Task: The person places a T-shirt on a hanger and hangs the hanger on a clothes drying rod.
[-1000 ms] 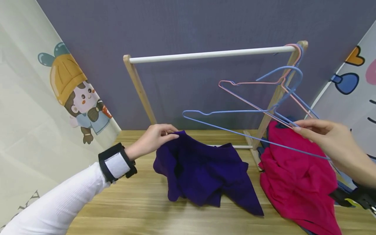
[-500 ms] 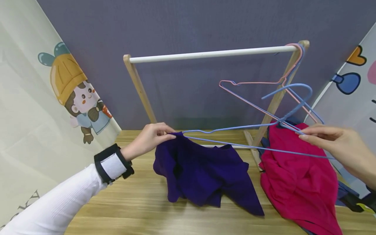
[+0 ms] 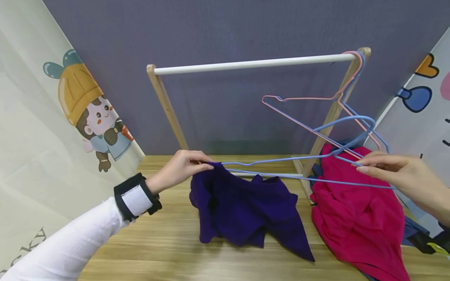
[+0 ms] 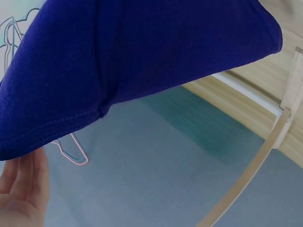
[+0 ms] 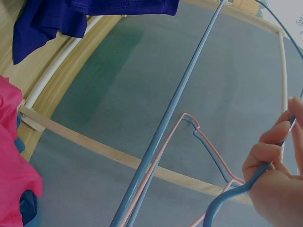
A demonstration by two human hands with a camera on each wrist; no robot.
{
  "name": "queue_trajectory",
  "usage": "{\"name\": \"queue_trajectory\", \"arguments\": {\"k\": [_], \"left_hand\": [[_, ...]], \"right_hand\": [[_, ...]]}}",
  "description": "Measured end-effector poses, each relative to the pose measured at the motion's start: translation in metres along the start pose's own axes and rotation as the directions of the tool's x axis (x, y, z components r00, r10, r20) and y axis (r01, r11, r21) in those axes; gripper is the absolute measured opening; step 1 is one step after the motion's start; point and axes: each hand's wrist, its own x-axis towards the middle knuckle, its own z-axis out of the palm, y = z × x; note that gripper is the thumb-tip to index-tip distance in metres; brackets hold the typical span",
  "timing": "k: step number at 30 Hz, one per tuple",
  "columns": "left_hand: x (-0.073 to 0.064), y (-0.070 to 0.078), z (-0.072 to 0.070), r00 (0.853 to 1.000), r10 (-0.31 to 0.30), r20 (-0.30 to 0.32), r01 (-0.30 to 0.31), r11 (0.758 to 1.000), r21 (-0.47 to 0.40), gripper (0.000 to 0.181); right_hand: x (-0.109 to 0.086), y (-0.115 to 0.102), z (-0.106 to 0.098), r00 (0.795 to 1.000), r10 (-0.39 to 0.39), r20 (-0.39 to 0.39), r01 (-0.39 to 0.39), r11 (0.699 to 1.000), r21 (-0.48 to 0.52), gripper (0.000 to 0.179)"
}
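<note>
My left hand [image 3: 184, 169] pinches the upper left edge of a dark purple shirt [image 3: 246, 210] between thumb and fingers. The shirt droops from that edge onto the wooden table. With thumb and fingertips, my right hand [image 3: 404, 171] grips a blue wire hanger [image 3: 288, 159] by its right shoulder, near the hook. The hanger's left end meets the shirt's pinched edge and its tip is hidden by the cloth. In the left wrist view the shirt covers the top, above my fingers [image 4: 23, 179]. The right wrist view shows my fingers [image 5: 267, 153] curled round the hanger wire.
Behind my hands stands a rack with a white rail [image 3: 253, 63] and wooden posts. A pink hanger [image 3: 306, 98] and a blue one hang at its right end. A crimson garment [image 3: 355, 210] lies heaped on the right over dark blue cloth. The table [image 3: 158, 246] is wooden.
The blue hanger has come down and tilted, its left end moving from above the shirt to the pinched edge and behind the cloth. My left hand stays nearly in place, keeping its pinch.
</note>
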Motion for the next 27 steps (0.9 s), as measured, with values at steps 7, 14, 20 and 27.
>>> {"name": "queue_trajectory", "arguments": {"k": [7, 14, 20, 27], "left_hand": [[0.000, 0.006, 0.002, 0.998, -0.048, 0.027, 0.049, 0.999, -0.016, 0.015], [0.000, 0.007, 0.002, 0.998, -0.039, 0.047, 0.039, 0.999, 0.001, 0.013], [0.001, 0.007, 0.005, 0.995, -0.001, 0.098, 0.000, 1.000, 0.006, 0.013], [0.005, 0.009, 0.010, 0.989, 0.081, 0.127, -0.091, 0.993, 0.078, 0.013]], "right_hand": [[0.003, 0.002, 0.004, 0.997, 0.038, 0.063, -0.039, 0.999, 0.018, 0.030], [0.005, -0.008, 0.018, 0.991, 0.061, 0.122, -0.071, 0.995, 0.075, 0.032], [0.004, -0.023, 0.031, 0.987, -0.014, 0.158, -0.009, 0.990, 0.143, 0.028], [0.005, -0.036, 0.047, 0.989, -0.031, 0.145, 0.004, 0.982, 0.187, 0.025]]}}
